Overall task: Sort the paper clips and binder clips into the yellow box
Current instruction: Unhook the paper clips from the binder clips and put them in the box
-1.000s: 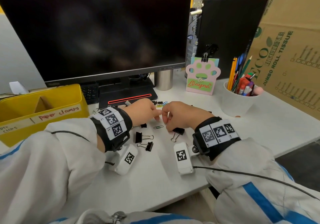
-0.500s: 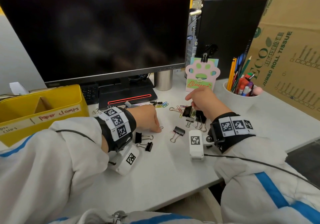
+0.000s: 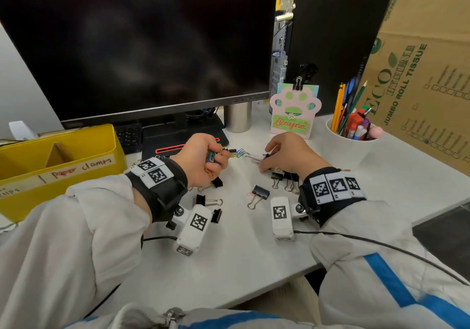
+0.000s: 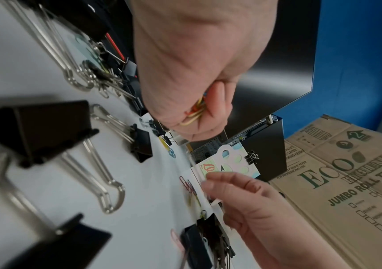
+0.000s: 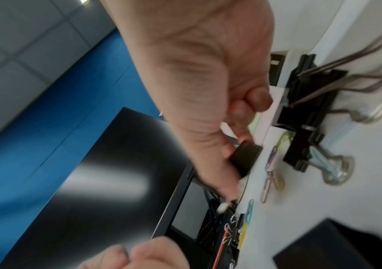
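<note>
- On desk (image 3: 229,265), centre: left hand (image 3: 203,159) fisted round coloured paper clips (image 3: 211,156); more loose at its 2 o'clock.
- Right hand (image 3: 287,153) fingers curled down onto black binder clips (image 3: 282,176); grip unclear.
- Yellow box (image 3: 76,161) at 9 o'clock, contents hidden; label "paper clamps".
- Carton (image 3: 419,74): "ECO… JUMBO ROLL TISSUE".

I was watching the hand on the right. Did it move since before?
Yes. The right hand went away from the left hand, toward the paw card, and now sits just in front of that card.
</note>
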